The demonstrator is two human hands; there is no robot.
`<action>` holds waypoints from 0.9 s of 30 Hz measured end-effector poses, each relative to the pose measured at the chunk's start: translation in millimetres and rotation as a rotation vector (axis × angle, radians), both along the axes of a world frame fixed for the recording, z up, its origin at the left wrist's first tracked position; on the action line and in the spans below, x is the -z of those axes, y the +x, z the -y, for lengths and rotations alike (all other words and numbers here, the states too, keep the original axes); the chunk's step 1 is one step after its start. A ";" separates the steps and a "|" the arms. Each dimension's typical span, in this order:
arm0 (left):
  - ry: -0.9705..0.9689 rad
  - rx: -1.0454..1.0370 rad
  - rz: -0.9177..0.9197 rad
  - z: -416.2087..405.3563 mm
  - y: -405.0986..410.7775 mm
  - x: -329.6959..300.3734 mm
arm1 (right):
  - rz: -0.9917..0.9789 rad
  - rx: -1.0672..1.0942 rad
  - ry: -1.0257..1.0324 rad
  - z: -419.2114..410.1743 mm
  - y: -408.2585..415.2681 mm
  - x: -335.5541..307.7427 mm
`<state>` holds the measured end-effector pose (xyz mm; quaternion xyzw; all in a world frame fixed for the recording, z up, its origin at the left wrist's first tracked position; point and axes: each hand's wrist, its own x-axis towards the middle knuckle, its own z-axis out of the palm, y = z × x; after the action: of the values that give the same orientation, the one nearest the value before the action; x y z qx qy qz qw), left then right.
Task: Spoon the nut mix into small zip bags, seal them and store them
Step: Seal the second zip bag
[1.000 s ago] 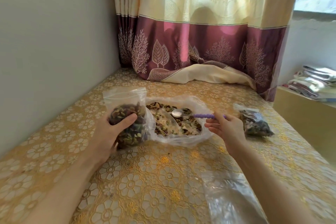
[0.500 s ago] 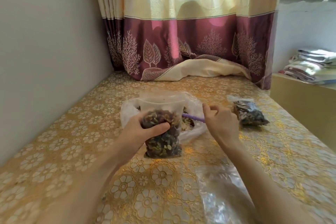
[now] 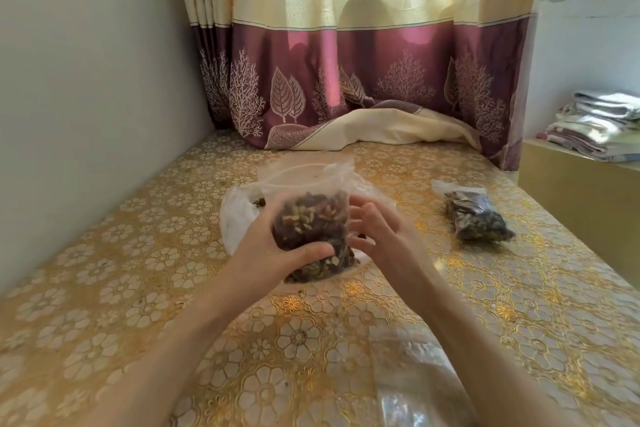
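Two hands: the left hand point(image 3: 273, 250) and the right hand point(image 3: 384, 236). Two small zip bags filled with nut mix: one upright bag point(image 3: 311, 229) near the middle of the counter point(image 3: 104, 288), one lying bag point(image 3: 476, 217) toward its right edge. One large white bag point(image 3: 237, 215) behind the upright one. One empty clear bag point(image 3: 422, 378) at the near edge. One curtain point(image 3: 363, 62). One stack of folded cloths point(image 3: 599, 125).

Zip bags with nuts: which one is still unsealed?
The bag gripped by the left hand; its top gapes open. The other filled bag lies flat, apart, on the right.
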<state>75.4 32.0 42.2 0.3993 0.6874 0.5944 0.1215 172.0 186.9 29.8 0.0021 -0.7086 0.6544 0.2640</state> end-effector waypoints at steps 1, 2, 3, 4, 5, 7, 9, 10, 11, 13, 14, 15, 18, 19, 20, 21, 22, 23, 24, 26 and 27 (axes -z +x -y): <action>-0.025 0.009 -0.010 1.0 0.7 2.7 | 0.008 0.011 0.001 0.1 -0.2 0.9; -0.072 0.026 -0.011 2.2 0.9 6.1 | 0.035 0.028 0.015 -0.3 -0.5 2.9; -0.126 0.044 -0.012 3.1 0.3 9.7 | 0.070 0.040 0.042 -1.1 -0.6 5.6; -0.169 0.052 -0.010 3.6 -1.5 12.9 | 0.108 0.037 0.083 -1.4 -0.5 8.0; -0.188 0.037 -0.003 3.5 -3.2 14.3 | 0.138 0.024 0.126 -1.1 -0.1 9.0; -0.135 -0.026 0.013 3.0 -4.6 14.1 | 0.132 0.017 0.183 1.3 0.8 9.7; -0.022 -0.032 0.032 2.1 -3.0 12.3 | 0.016 0.055 0.149 4.3 2.6 5.8; 0.039 -0.009 0.047 1.8 -2.0 11.2 | -0.056 0.071 0.113 4.9 3.3 3.3; 0.085 0.016 0.060 2.0 -1.9 10.5 | -0.106 0.076 0.091 5.1 3.8 0.8; 0.056 0.050 0.081 3.3 -3.2 10.2 | -0.065 0.034 0.112 5.0 4.3 -3.1; -0.014 0.066 0.083 4.1 -4.2 9.8 | 0.019 0.003 0.150 3.8 4.4 -3.3; -0.090 0.080 0.075 4.9 -5.1 9.9 | 0.109 -0.017 0.199 1.7 5.0 -2.4; -0.141 0.082 0.085 7.6 -6.7 9.7 | 0.236 -0.018 0.240 -2.2 5.7 0.8; -0.120 0.067 0.088 7.7 -6.4 8.7 | 0.237 -0.034 0.205 -1.6 5.8 1.9; -0.097 0.053 0.087 7.4 -5.8 7.9 | 0.230 -0.056 0.164 0.0 5.6 2.5; -0.072 0.046 0.091 7.0 -4.2 6.9 | 0.223 -0.070 0.126 1.9 5.3 3.1; -0.047 0.043 0.105 6.4 -2.0 5.8 | 0.212 -0.068 0.091 3.5 4.4 3.5; -0.025 0.043 0.121 5.8 0.0 4.6 | 0.197 -0.056 0.058 5.2 3.8 3.3; -0.009 0.044 0.132 5.4 1.6 3.8 | 0.180 -0.038 0.032 7.1 3.7 2.3; 0.005 0.044 0.152 5.1 3.4 2.8 | 0.152 -0.003 0.002 10.5 3.7 1.8; 0.012 0.041 0.164 5.4 3.5 2.7 | 0.144 0.009 -0.011 12.2 3.9 1.3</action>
<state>78.9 26.6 39.5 0.3639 0.6633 0.6265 0.1873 175.9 174.8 28.5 -0.0499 -0.7221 0.6555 0.2154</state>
